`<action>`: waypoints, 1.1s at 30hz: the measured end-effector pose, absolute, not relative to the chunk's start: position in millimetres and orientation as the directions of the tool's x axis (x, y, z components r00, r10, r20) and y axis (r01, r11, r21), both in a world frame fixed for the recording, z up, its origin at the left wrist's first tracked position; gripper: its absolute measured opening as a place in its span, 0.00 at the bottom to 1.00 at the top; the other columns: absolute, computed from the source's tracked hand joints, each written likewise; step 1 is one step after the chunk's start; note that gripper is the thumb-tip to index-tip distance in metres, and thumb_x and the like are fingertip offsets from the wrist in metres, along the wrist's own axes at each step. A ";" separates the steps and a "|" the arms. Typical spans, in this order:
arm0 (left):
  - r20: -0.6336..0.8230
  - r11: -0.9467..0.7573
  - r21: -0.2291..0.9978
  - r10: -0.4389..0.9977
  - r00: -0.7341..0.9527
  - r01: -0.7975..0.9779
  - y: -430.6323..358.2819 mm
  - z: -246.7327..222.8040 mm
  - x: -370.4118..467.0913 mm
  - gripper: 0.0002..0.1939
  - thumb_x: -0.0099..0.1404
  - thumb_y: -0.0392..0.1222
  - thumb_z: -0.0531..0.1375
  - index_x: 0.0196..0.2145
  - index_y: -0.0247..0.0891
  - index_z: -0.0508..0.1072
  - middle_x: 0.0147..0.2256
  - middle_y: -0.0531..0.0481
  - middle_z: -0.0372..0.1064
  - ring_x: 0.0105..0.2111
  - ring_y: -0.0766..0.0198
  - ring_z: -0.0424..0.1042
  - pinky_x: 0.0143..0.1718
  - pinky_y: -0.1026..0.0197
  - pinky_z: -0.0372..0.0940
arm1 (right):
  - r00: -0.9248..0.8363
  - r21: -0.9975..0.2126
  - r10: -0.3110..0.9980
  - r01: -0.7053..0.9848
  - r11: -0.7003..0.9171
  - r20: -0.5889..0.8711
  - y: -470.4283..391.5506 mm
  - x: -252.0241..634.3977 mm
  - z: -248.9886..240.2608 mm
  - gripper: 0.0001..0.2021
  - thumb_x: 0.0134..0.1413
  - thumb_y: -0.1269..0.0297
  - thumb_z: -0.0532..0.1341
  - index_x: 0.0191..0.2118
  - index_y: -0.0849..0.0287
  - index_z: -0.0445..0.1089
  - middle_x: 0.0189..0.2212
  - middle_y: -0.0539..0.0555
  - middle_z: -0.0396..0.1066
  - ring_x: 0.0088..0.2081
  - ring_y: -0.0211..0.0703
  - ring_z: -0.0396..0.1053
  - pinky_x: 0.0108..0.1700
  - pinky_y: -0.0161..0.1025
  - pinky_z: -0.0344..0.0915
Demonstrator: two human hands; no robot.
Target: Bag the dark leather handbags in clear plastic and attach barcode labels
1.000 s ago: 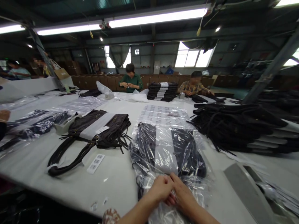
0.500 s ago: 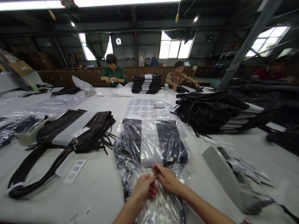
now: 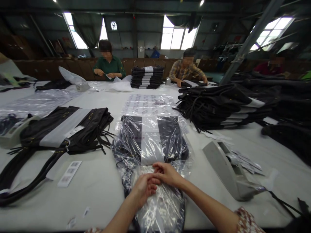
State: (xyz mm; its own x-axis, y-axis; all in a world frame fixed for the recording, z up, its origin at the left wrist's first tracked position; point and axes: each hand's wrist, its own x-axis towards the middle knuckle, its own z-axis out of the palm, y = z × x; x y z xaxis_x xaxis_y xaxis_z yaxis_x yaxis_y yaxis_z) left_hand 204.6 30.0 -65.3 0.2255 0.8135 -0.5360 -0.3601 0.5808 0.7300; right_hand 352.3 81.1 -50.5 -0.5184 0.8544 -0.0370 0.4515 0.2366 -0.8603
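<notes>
A black bag with a pale paper band lies inside a clear plastic sleeve (image 3: 152,139) on the white table, straight in front of me. Both hands are together over the sleeve, just below the band. My left hand (image 3: 144,187) has its fingers curled, and my right hand (image 3: 167,174) meets it at the fingertips, also curled. What they hold between them, if anything, is too small to make out. Left of the sleeve lies an unwrapped black bag (image 3: 65,129) with a pale band, a tag and long straps.
A grey tape dispenser (image 3: 228,171) stands at the right, with labels behind it. Stacked black bags (image 3: 218,106) are at the right back. A label strip (image 3: 70,174) lies at the left. People (image 3: 109,66) work across the table, beside another stack (image 3: 147,77).
The view has tilted down and shifted, so table items appear higher and further left. My hands have come closer together, with their fingers now overlapping.
</notes>
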 end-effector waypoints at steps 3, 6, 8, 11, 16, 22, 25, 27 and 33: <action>-0.518 0.565 0.768 0.825 0.225 -0.302 26.0 -56.3 199.6 0.15 0.59 0.37 0.54 0.42 0.27 0.70 0.30 0.44 0.71 0.23 0.70 0.69 0.28 0.66 0.65 | -0.487 -0.865 0.873 0.454 0.215 -0.039 84.1 350.7 -61.1 0.11 0.47 0.67 0.62 0.39 0.61 0.72 0.30 0.51 0.74 0.33 0.42 0.70 0.37 0.38 0.66; -0.418 0.427 0.888 0.904 0.086 -0.172 9.8 -50.7 185.5 0.18 0.63 0.37 0.52 0.50 0.31 0.66 0.35 0.43 0.72 0.30 0.63 0.72 0.38 0.57 0.69 | -0.470 -0.855 0.882 0.469 0.223 -0.028 85.3 350.2 -65.7 0.11 0.47 0.71 0.58 0.38 0.61 0.72 0.28 0.50 0.72 0.32 0.41 0.69 0.37 0.37 0.65; -0.113 0.108 0.979 0.993 0.023 0.173 -7.8 -54.0 171.5 0.19 0.67 0.40 0.50 0.55 0.36 0.64 0.46 0.41 0.70 0.44 0.58 0.71 0.51 0.50 0.64 | -0.465 -0.840 0.885 0.486 0.241 -0.014 85.0 350.0 -64.9 0.12 0.46 0.73 0.57 0.39 0.60 0.72 0.28 0.49 0.71 0.31 0.40 0.68 0.36 0.36 0.64; 0.285 -0.411 0.574 0.911 0.298 0.708 -34.4 -67.4 154.4 0.23 0.70 0.42 0.47 0.61 0.38 0.58 0.63 0.40 0.54 0.63 0.50 0.50 0.62 0.43 0.50 | -0.448 -0.811 0.894 0.518 0.272 0.014 83.6 349.5 -61.6 0.13 0.47 0.75 0.55 0.39 0.60 0.72 0.27 0.49 0.71 0.30 0.40 0.68 0.35 0.36 0.63; 0.348 -0.637 -0.059 0.709 0.614 0.769 -54.6 -74.5 153.7 0.32 0.67 0.56 0.50 0.64 0.38 0.52 0.64 0.39 0.50 0.65 0.43 0.44 0.60 0.40 0.49 | -0.446 -0.758 0.892 0.557 0.338 0.070 80.1 348.8 -59.8 0.14 0.51 0.75 0.53 0.41 0.61 0.71 0.35 0.54 0.74 0.38 0.45 0.70 0.43 0.40 0.64; 0.428 -0.609 -0.249 0.628 0.650 0.753 -69.8 -93.6 157.5 0.51 0.58 0.75 0.41 0.62 0.26 0.56 0.59 0.33 0.59 0.64 0.42 0.45 0.62 0.45 0.41 | -0.468 -0.710 0.878 0.582 0.395 0.105 80.3 349.3 -66.4 0.15 0.52 0.76 0.52 0.44 0.59 0.70 0.40 0.57 0.74 0.43 0.48 0.70 0.47 0.43 0.64; 0.422 -0.613 -0.245 0.630 0.652 0.751 -75.9 -108.2 158.8 0.49 0.59 0.73 0.42 0.62 0.27 0.56 0.59 0.35 0.60 0.62 0.43 0.51 0.60 0.46 0.46 | -0.480 -0.696 0.869 0.582 0.420 0.122 81.6 349.5 -70.5 0.16 0.53 0.76 0.52 0.45 0.59 0.69 0.41 0.57 0.74 0.44 0.48 0.70 0.48 0.44 0.63; 0.374 -0.651 -0.172 0.651 0.660 0.740 -73.0 -103.4 160.6 0.45 0.61 0.70 0.44 0.62 0.31 0.57 0.59 0.37 0.61 0.58 0.43 0.58 0.56 0.45 0.54 | -0.487 -0.690 0.863 0.580 0.434 0.134 82.0 349.9 -72.2 0.16 0.54 0.76 0.52 0.46 0.59 0.68 0.43 0.57 0.73 0.45 0.48 0.70 0.49 0.44 0.63; 0.204 -0.440 0.218 0.894 0.400 0.871 -41.8 -68.1 180.1 0.24 0.71 0.49 0.45 0.60 0.40 0.60 0.62 0.42 0.56 0.58 0.51 0.61 0.55 0.48 0.62 | -0.488 -0.688 0.860 0.572 0.447 0.153 82.9 350.2 -69.4 0.16 0.53 0.76 0.52 0.46 0.59 0.68 0.37 0.55 0.74 0.39 0.45 0.71 0.46 0.42 0.64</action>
